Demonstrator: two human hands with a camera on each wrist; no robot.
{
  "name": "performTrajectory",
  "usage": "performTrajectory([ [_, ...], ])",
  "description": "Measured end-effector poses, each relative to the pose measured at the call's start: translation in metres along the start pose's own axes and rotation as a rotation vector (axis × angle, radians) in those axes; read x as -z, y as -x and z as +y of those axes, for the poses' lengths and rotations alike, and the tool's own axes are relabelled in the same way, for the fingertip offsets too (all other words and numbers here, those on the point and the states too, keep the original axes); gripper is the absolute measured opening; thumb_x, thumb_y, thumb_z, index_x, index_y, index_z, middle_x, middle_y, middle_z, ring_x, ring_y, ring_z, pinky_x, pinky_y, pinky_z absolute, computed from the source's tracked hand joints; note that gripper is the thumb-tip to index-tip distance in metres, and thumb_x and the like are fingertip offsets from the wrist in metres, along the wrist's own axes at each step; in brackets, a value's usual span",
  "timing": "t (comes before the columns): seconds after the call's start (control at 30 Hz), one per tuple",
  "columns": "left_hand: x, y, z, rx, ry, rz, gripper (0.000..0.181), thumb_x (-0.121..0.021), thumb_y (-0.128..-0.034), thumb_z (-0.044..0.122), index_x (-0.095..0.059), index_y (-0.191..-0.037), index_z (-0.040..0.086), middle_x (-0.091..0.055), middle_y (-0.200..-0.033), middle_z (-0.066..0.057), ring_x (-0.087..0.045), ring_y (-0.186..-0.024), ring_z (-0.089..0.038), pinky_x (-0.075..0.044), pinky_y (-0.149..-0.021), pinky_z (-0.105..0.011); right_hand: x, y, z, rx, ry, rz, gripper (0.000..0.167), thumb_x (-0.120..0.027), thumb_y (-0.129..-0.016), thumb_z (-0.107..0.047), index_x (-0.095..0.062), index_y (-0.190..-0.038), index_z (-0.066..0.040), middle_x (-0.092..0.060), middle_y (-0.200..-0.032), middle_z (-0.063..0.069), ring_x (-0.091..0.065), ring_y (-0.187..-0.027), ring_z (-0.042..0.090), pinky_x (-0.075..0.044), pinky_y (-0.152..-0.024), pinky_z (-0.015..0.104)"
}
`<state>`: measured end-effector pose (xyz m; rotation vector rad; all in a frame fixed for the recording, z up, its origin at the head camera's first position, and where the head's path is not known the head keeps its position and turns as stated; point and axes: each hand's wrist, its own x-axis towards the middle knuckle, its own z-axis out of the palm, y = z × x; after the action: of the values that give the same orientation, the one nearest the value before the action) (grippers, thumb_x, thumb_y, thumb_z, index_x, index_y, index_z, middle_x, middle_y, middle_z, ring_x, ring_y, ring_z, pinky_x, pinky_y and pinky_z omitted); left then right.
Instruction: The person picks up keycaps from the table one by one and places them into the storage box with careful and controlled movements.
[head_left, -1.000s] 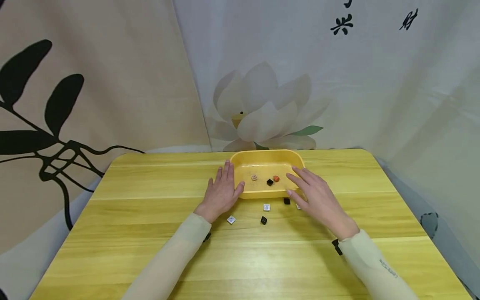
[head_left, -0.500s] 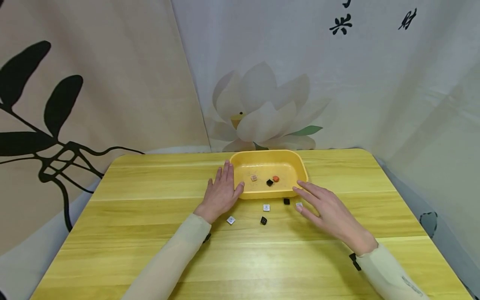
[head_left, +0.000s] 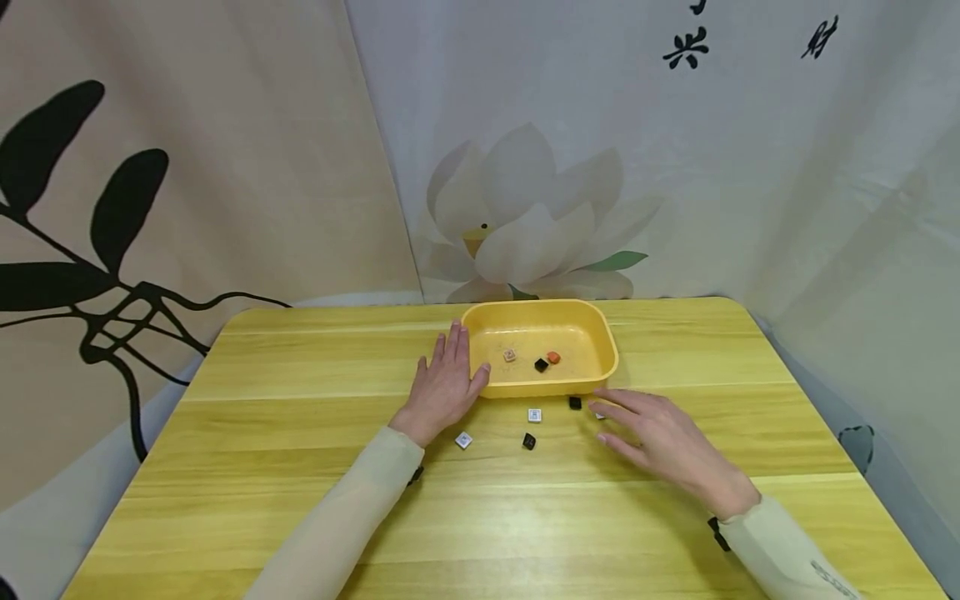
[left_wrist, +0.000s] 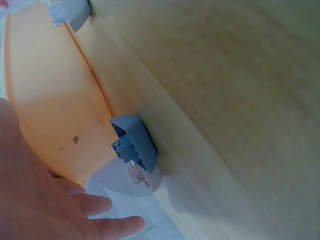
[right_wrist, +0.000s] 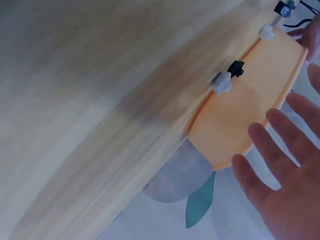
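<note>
A yellow tray (head_left: 525, 389) stands at the back of the table, holding a pale keycap (head_left: 509, 355), a black one (head_left: 541, 365) and an orange one (head_left: 553, 357). My left hand (head_left: 438, 392) rests against the tray's left side, fingers straight. Over the table by the front right corner, my right hand (head_left: 671, 442) holds nothing, its fingers spread and partly covering a white keycap (head_left: 600, 415). Beside that lies a black keycap (head_left: 575, 402). Nearer the front are white keycaps (head_left: 535, 415) (head_left: 463, 440) and another black keycap (head_left: 529, 442).
The wooden table (head_left: 262, 467) reaches back to a hanging cloth (head_left: 262, 150) printed with leaves and a pale flower. In the right wrist view, the tray's outer wall (right_wrist: 240, 115) has keycaps next to it.
From over the tray's right part, my right hand has moved right and toward the front, uncovering that corner of the tray. My left hand and the keycaps have stayed put.
</note>
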<state>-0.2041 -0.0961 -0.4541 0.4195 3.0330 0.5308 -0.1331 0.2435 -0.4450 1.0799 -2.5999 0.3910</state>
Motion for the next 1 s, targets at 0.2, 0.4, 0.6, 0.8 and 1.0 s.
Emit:
performTrajectory([
  [0.2,-0.001,-0.001,0.000,0.003,-0.018,-0.009,0.082,-0.028,-0.1088,0.054,-0.005,-0.165,-0.001,0.002,-0.173,-0.014,-0.013,-0.156,-0.041,-0.026,-0.114,-0.071,-0.007,-0.002,0.000,-0.063,-0.024,-0.109,0.047,-0.075,-0.096,-0.028,-0.068,-0.136,-0.006,-0.064,-0.140,0.015,-0.064,-0.123,0.034,-0.053,-0.098,0.053],
  [0.4,-0.002,-0.001,0.000,0.002,-0.021,-0.011,0.083,-0.027,-0.1084,0.055,-0.004,-0.165,-0.001,0.003,-0.173,-0.014,-0.013,-0.156,-0.042,-0.026,-0.114,-0.071,-0.015,-0.006,0.001,-0.113,-0.019,-0.187,0.048,-0.076,-0.096,-0.024,-0.066,-0.137,-0.003,-0.061,-0.141,0.019,-0.065,-0.120,0.036,-0.054,-0.096,0.051],
  [0.6,-0.001,-0.001,0.001,0.004,-0.020,-0.001,0.083,-0.028,-0.1082,0.055,-0.007,-0.165,-0.002,0.000,-0.173,-0.015,-0.015,-0.156,-0.042,-0.027,-0.114,-0.070,-0.017,-0.008,-0.001,-0.139,0.008,-0.221,0.040,-0.077,-0.094,-0.012,-0.068,-0.132,-0.002,-0.066,-0.133,0.017,-0.067,-0.114,0.033,-0.056,-0.092,0.049],
  [0.8,0.000,0.000,0.002,0.003,-0.015,-0.002,0.083,-0.028,-0.1084,0.055,-0.007,-0.165,-0.002,0.000,-0.173,-0.015,-0.016,-0.156,-0.042,-0.028,-0.114,-0.070,-0.018,-0.008,-0.002,-0.153,0.036,-0.231,0.023,-0.075,-0.094,-0.006,-0.074,-0.117,-0.006,-0.068,-0.111,0.007,-0.068,-0.099,0.024,-0.057,-0.084,0.044],
  [1.0,0.000,0.000,0.001,0.003,-0.018,0.000,0.083,-0.028,-0.1083,0.055,-0.007,-0.165,-0.002,0.000,-0.173,-0.015,-0.017,-0.156,-0.042,-0.028,-0.113,-0.071,-0.018,-0.008,-0.002,-0.150,0.016,-0.215,0.012,-0.076,-0.093,-0.005,-0.075,-0.103,-0.011,-0.064,-0.098,-0.001,-0.065,-0.087,0.016,-0.056,-0.075,0.037],
])
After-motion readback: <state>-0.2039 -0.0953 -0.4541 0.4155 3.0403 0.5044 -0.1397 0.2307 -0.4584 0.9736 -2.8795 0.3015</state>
